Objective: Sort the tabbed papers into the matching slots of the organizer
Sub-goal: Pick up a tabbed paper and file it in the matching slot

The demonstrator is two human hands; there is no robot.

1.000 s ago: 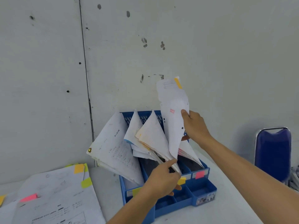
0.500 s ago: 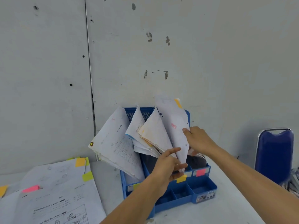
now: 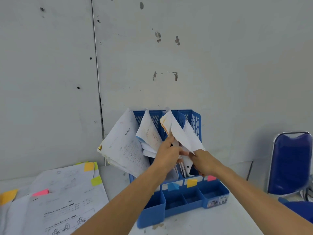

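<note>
Loose white tabbed papers [image 3: 64, 200] wait at the white table's [image 3: 220, 223] near left edge. Farther in, at the blue plastic organizer [image 3: 183, 206] by the back edge, the right hand [image 3: 205, 164] grips a white paper sheet [image 3: 187, 164] partway down the slot apparently behind the yellow marker [image 3: 191, 183], while the left hand [image 3: 166, 155] pinches stained leaning sheets [image 3: 176, 131] aside. If those slip free, they would likely buckle the sheet or crowd it into a neighbouring slot.
</note>
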